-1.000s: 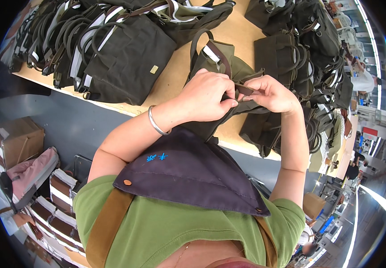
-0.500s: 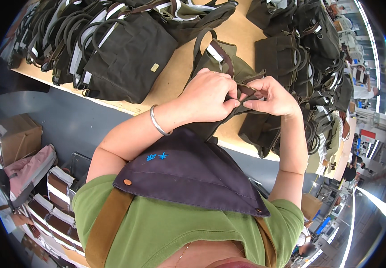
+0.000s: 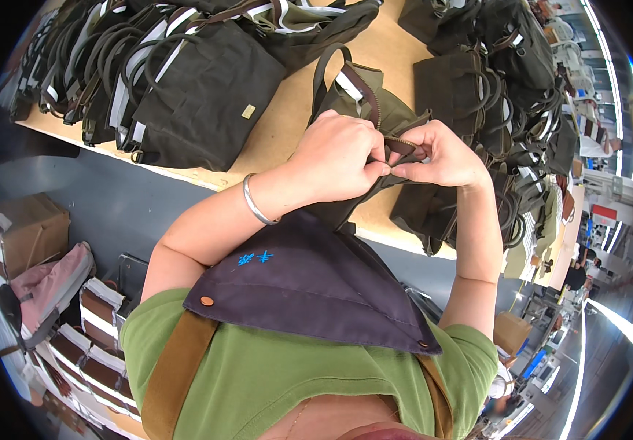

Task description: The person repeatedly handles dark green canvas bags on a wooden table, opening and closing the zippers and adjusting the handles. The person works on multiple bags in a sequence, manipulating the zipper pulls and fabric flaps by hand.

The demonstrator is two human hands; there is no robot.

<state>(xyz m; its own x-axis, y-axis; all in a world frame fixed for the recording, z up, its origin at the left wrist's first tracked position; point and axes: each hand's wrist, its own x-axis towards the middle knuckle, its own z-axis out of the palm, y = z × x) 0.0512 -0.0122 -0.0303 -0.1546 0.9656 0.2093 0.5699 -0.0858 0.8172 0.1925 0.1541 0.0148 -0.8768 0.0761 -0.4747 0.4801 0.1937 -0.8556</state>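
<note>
Workshop surroundings filled the view: a long wooden bench point(image 3: 287, 125) carried rows of dark olive bags, and beyond it an aisle ran off to the right. Both hands met over one olive bag point(image 3: 375, 117) lying on the bench directly under the fingers. The left hand point(image 3: 338, 158) was curled shut, its fingertips pinching a brown strap tab point(image 3: 404, 149) at the bag's zipped edge. The right hand point(image 3: 441, 155) was closed too, thumb and forefinger gripping the same tab from the opposite side, so the two sets of fingertips touched. A silver bangle point(image 3: 256, 205) sat on the left wrist. Left of the fingers lay a pile of flat dark bags point(image 3: 199, 95); right of them stood more bags point(image 3: 477, 81) with looped handles. Below the fingers hung a dark blue apron bib point(image 3: 309, 286).
</note>
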